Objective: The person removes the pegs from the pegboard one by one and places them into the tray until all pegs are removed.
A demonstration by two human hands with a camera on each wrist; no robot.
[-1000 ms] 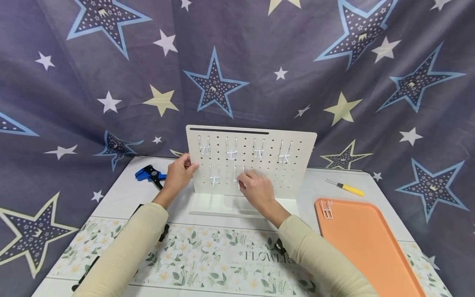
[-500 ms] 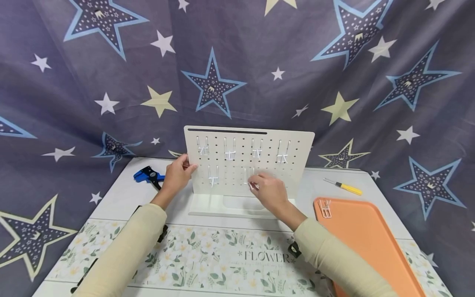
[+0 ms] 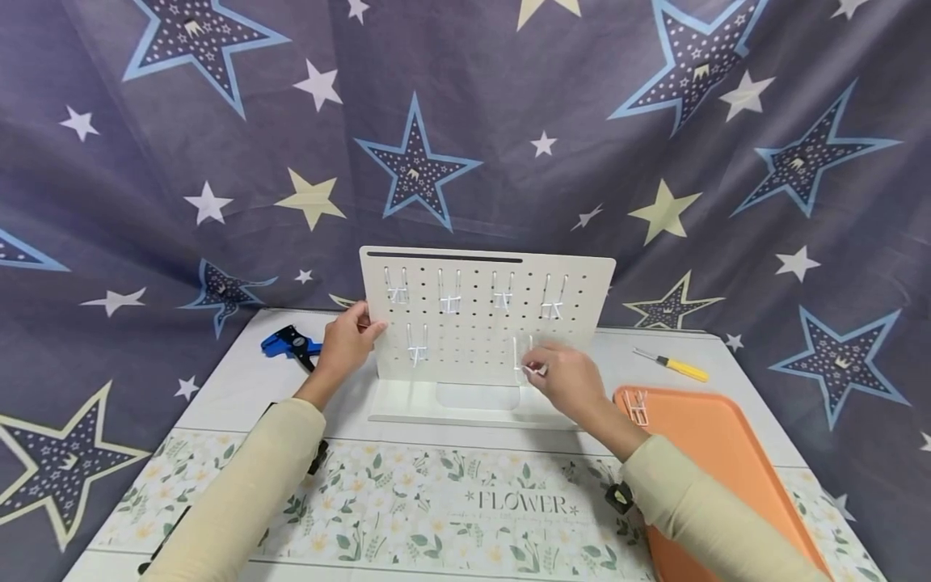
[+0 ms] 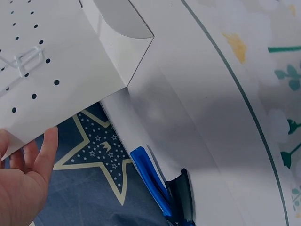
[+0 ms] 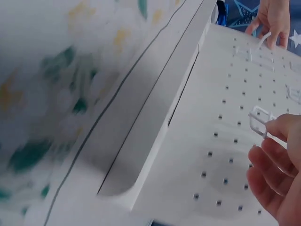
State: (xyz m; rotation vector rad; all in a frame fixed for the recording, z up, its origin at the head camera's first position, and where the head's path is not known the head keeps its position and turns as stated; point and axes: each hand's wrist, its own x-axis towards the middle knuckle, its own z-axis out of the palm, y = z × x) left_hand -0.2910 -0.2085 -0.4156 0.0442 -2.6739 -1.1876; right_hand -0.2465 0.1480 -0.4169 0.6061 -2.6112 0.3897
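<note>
A white pegboard [image 3: 465, 349] stands upright on its white base ledge [image 3: 407, 400]. My left hand [image 3: 349, 338] grips its left edge, thumb in front; the left wrist view shows that hand [image 4: 28, 181] at the board's edge too. My right hand [image 3: 570, 378] pinches a white wire hook [image 3: 517, 356] before the lower right of the board. In the right wrist view the hook [image 5: 258, 123] sits between thumb and fingers, close to the holes; whether it touches the board I cannot tell. Several like hooks [image 3: 449, 303] hang in the upper row, one hook [image 3: 417, 352] below at left.
An orange tray [image 3: 701, 453] lies at the right, with white wire hooks [image 3: 635, 408] in its near-left corner. A yellow-handled screwdriver [image 3: 684, 369] lies behind it. A blue and black hand tool [image 3: 292, 343] lies left of the board. A starry curtain [image 3: 509, 97] hangs behind.
My right hand has moved rightward along the board with the wire hook, from the lower middle to the lower right. My left hand keeps its grip on the board's edge.
</note>
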